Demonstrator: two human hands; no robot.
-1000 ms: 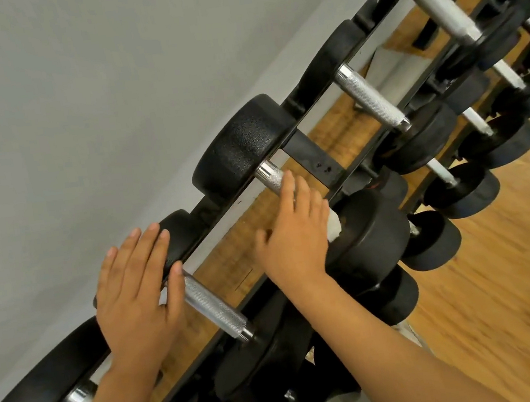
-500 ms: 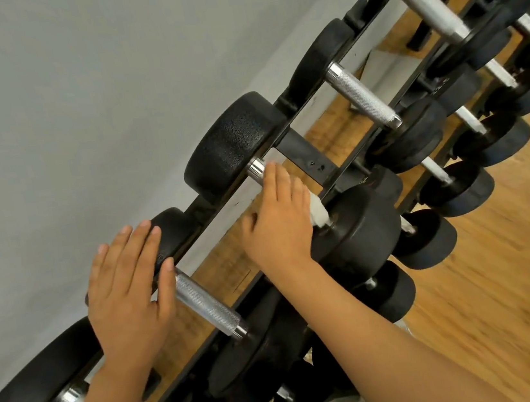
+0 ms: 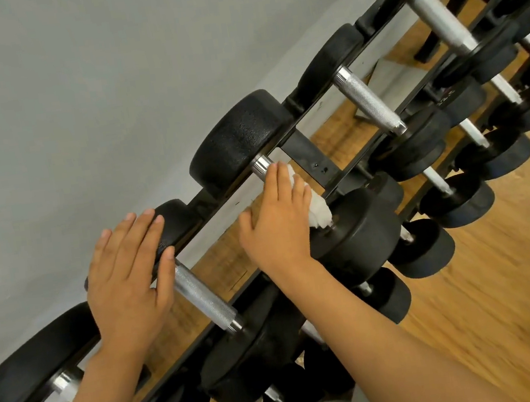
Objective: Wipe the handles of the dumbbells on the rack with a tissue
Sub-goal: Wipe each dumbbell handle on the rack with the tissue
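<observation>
The right hand (image 3: 279, 219) lies over the handle of a large dumbbell on the top tier, its fingers laid along the bar and pressing a wad of white tissue (image 3: 319, 212) against it. The tissue bulges out from under the little-finger side of the grip, right against the near weight head (image 3: 359, 235). Only a short bright stub of that handle (image 3: 260, 164) shows beyond the fingertips, where it meets the far weight head (image 3: 238, 140). Whether the thumb wraps under the bar I cannot tell; from here the fingers look laid on and pressing rather than clenched.

The left hand (image 3: 131, 272) rests flat and released, palm down, on the far head of the neighbouring dumbbell, on the side of the wiped one nearer the person's left, with its knurled handle (image 3: 203, 296) bare and just beside the little finger.

What matters for the coming stroke is the bar's long axis: it runs from the far head by the wall toward the near head, along the line of the right fingers. The tissue sits at the near end, so the unwiped stub lies ahead of the fingertips, toward the wall. The right hand is plainly the nearer one. Beyond the wiped dumbbell, further handles (image 3: 368, 102) on the black rack (image 3: 312, 157) stand uncovered.
</observation>
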